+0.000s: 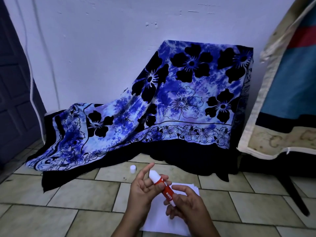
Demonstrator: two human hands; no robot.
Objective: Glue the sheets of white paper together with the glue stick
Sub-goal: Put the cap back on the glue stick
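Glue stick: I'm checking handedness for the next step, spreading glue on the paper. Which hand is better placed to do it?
Right, probably. The right hand has its grip on the glue stick by the base, directly over the paper. The left hand only steadies the upper barrel near the exposed glue, so it could let go.

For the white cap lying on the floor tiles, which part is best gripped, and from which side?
Probably from above, pinching the round side wall. The cap stands upright and alone on the tiled floor, beyond the left hand, so its sides are free. Both hands hold the glue stick, so one, say the right hand, must let go first.
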